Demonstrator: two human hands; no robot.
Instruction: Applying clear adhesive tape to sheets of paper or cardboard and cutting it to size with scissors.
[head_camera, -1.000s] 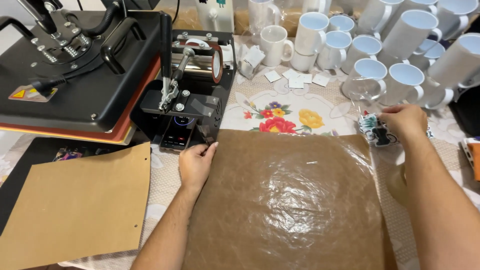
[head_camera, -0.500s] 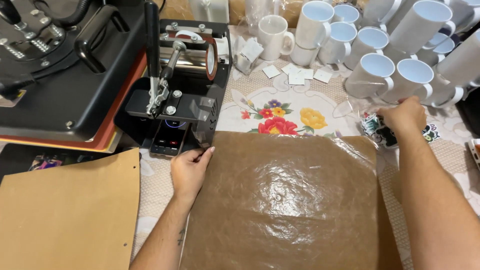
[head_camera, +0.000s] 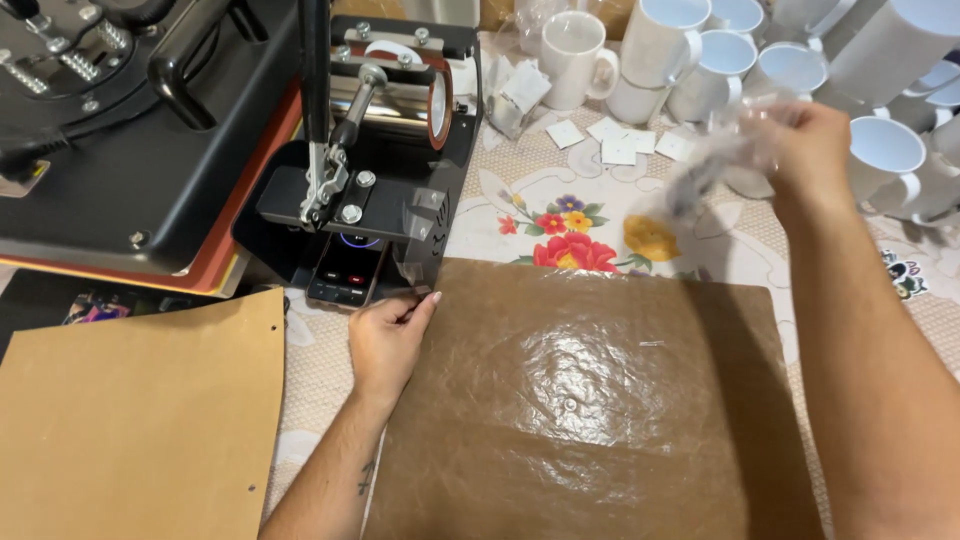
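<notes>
Flat heat press (head_camera: 120, 130) fills the upper left of the frame: black, with a red-orange edge along its lower plate. Tan board (head_camera: 140, 420) lies in the lower left, with a small hole near its bottom right corner.

Brown sheet (head_camera: 590, 400) takes up the lower centre, shiny and crinkled, lying flat on the floral tablecloth (head_camera: 570, 230). Your left hand (head_camera: 385, 340) rests on the sheet's upper left corner, palm down, fingers loosely curled, fingertips at the edge. It presses rather than grasps; nothing is enclosed in it.

Mug press (head_camera: 380, 150) stands at upper centre, just beside the flat press, its lever upright and its round heating sleeve facing right. A small control panel (head_camera: 345, 270) at its front sits just above your left hand.

White mugs (head_camera: 700, 60) crowd the upper right, touching one another. Your right hand (head_camera: 800, 150) is raised in front of them, in the upper right of the frame, fingers closed on a clear, crumpled piece of plastic film (head_camera: 715, 165). The film is blurred and its shape is hard to make out; it hangs to the left of the hand, above the tablecloth and apart from the brown sheet.

Small white paper squares (head_camera: 615, 145) lie scattered on the cloth below the mugs, near the film. A printed sticker (head_camera: 905, 275) sits at the right edge, partly behind your forearm.
</notes>
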